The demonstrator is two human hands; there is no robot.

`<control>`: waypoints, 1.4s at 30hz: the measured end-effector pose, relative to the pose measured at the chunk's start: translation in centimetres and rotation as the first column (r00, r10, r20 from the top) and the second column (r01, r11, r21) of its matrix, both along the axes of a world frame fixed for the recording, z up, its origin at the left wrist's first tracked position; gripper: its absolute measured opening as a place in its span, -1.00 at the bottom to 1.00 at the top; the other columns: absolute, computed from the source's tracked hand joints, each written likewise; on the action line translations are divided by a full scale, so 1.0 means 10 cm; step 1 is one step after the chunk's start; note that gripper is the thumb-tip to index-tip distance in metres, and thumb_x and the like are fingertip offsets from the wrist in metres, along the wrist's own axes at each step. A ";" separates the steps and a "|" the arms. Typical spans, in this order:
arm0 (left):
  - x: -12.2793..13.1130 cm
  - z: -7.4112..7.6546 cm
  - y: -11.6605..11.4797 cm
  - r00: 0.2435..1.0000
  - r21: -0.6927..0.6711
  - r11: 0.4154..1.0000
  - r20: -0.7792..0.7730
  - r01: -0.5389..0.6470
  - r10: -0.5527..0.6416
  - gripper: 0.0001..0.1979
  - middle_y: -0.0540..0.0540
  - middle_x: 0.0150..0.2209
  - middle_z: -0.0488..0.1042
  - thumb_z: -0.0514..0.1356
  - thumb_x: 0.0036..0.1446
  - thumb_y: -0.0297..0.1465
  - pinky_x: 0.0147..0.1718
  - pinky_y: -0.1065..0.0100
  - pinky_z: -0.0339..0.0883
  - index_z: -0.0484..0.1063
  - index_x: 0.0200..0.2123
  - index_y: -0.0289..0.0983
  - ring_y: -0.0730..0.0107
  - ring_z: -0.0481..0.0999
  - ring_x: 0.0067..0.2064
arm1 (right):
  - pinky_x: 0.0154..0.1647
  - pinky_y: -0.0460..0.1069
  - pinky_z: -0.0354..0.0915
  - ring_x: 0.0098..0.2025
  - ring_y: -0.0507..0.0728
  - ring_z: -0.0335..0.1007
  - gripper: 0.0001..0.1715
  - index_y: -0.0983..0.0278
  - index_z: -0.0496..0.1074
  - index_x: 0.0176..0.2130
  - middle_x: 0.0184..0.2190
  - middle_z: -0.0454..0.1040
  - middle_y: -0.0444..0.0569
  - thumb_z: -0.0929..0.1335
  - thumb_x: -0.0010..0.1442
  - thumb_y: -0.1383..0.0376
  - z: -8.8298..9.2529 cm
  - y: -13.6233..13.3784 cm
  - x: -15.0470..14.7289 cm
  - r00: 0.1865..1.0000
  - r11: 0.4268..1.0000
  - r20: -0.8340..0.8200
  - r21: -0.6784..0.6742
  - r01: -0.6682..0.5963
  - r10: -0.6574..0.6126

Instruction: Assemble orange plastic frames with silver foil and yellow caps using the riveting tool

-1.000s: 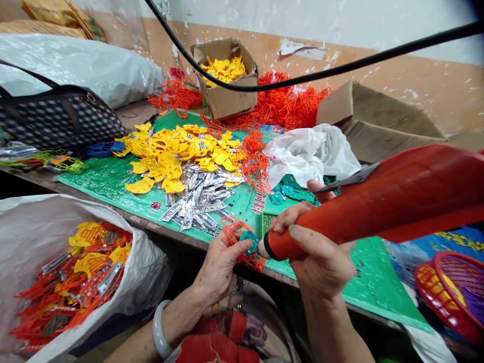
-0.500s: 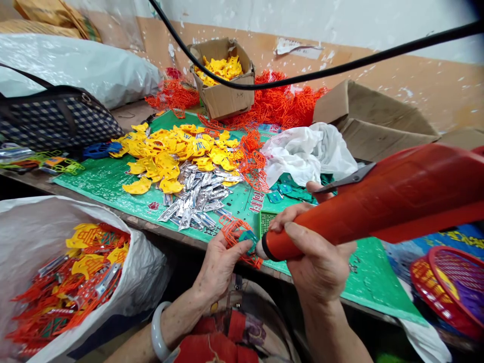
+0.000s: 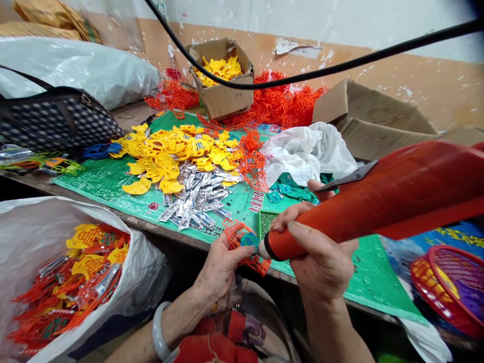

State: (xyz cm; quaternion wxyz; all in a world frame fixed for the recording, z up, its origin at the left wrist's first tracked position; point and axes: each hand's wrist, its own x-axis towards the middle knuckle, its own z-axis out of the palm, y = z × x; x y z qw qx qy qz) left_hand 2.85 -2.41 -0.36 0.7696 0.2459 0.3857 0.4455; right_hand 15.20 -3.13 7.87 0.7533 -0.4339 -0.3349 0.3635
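Note:
My left hand [image 3: 223,264] pinches an orange plastic lattice frame [image 3: 235,231] together with a small green plastic part [image 3: 248,240], thumb on top. In my right hand [image 3: 321,252] is a red electric screwdriver [image 3: 363,206], fingers wrapped around its front end, with a metal lever [image 3: 350,177] along its upper side. Its pale nose touches or nearly touches the green part; the bit itself is hidden. Beyond my left hand lie silver strip parts [image 3: 196,196] and yellow shell parts [image 3: 166,151]. Several loose green parts [image 3: 291,189] lie past the screwdriver, near a green basket [image 3: 264,222].
A white sack [image 3: 139,262] of assembled pieces stands open at lower left. A carton of yellow parts [image 3: 227,96], orange frames [image 3: 287,101], a white plastic bag [image 3: 310,151] and an open carton [image 3: 378,116] line the back. A black cable [image 3: 302,79] hangs across. Red baskets [image 3: 446,292] sit at right.
The orange frame, the green part and my left hand have shifted slightly right and down. The screwdriver's nose has moved slightly right, still at the green part.

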 end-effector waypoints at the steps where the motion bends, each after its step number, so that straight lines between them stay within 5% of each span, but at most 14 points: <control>1: 0.00 -0.01 0.00 1.000 0.001 1.000 -0.006 0.000 0.000 -0.60 -0.05 -0.28 0.59 0.43 -0.17 -0.51 -0.18 0.30 0.43 0.49 -0.18 -0.29 0.30 0.56 -0.27 | -0.43 0.06 0.33 -0.52 0.06 0.36 -0.69 0.21 0.39 -0.34 -0.51 0.44 -0.21 0.48 -0.15 0.36 0.00 0.00 0.00 1.000 1.000 -0.002 0.001 -0.003 0.003; 7: 0.01 -0.02 0.00 1.000 -0.019 1.000 0.018 -0.017 0.017 -0.51 -0.03 -0.28 0.59 0.44 -0.21 -0.54 -0.22 0.31 0.41 0.47 -0.13 -0.26 0.31 0.55 -0.29 | -0.40 0.06 0.34 -0.50 0.06 0.37 -0.55 0.16 0.37 -0.17 -0.49 0.46 -0.23 0.46 -0.10 0.37 0.02 -0.03 0.00 0.999 0.999 -0.011 0.018 -0.046 0.046; 14: -0.02 -0.01 0.03 0.997 -0.013 0.999 0.059 0.050 -0.049 -0.63 -0.04 -0.30 0.57 0.38 -0.16 -0.55 -0.24 0.33 0.41 0.50 -0.20 -0.28 0.35 0.53 -0.32 | -0.36 0.06 0.38 -0.50 0.05 0.38 -0.74 0.18 0.40 -0.32 -0.49 0.44 -0.22 0.46 -0.08 0.38 0.08 -0.05 0.03 0.999 0.997 0.003 0.060 -0.049 0.049; 21: -0.02 -0.03 0.05 0.998 -0.007 1.000 0.059 0.028 -0.028 -0.65 -0.05 -0.32 0.55 0.36 -0.12 -0.55 -0.28 0.34 0.43 0.46 -0.19 -0.30 0.37 0.53 -0.33 | -0.41 0.04 0.37 -0.52 0.06 0.38 -0.53 0.16 0.41 -0.11 -0.51 0.46 -0.22 0.44 -0.06 0.41 0.09 -0.01 0.06 0.998 0.992 -0.013 0.108 -0.064 0.065; 28: -0.09 -0.02 0.05 0.999 0.064 0.997 0.009 -0.039 0.038 -0.05 -0.08 -0.03 0.56 0.42 -0.10 -0.52 -0.13 0.27 0.44 0.07 0.31 -0.02 0.29 0.57 -0.17 | -0.43 0.05 0.38 -0.52 0.07 0.38 -0.58 0.17 0.43 -0.13 -0.52 0.46 -0.19 0.40 -0.04 0.42 0.10 0.05 0.11 0.997 0.984 -0.004 0.162 -0.069 0.071; 32: -0.14 -0.08 0.05 0.990 0.119 0.988 -0.115 0.094 -0.080 -0.60 -0.06 -0.18 0.60 0.41 -0.07 -0.41 -0.17 0.32 0.38 0.57 -0.08 -0.18 0.32 0.54 -0.24 | -0.42 0.04 0.38 -0.51 0.06 0.38 -0.62 0.16 0.43 -0.14 -0.52 0.45 -0.19 0.39 -0.01 0.42 0.11 0.07 0.13 0.995 0.976 -0.002 0.197 -0.095 0.097; 34: -0.14 -0.10 0.05 0.980 0.129 0.983 -0.164 0.131 -0.109 -0.82 -0.05 -0.32 0.59 0.41 -0.07 -0.37 -0.25 0.36 0.33 0.64 -0.31 -0.25 0.36 0.50 -0.32 | -0.41 0.05 0.38 -0.50 0.06 0.37 -0.63 0.15 0.43 -0.15 -0.52 0.45 -0.20 0.39 0.00 0.41 0.11 0.07 0.14 0.993 0.974 -0.014 0.199 -0.110 0.115; 42: -0.13 -0.12 0.05 0.987 0.088 0.987 -0.105 0.133 -0.123 -0.79 0.00 -0.47 0.51 0.42 -0.06 -0.25 -0.34 0.42 0.20 0.62 -0.39 -0.27 0.45 0.37 -0.41 | -0.38 0.06 0.39 -0.49 0.06 0.37 -0.56 0.15 0.42 -0.09 -0.51 0.45 -0.19 0.38 0.00 0.42 0.10 0.07 0.13 0.989 0.967 -0.030 0.219 -0.133 0.143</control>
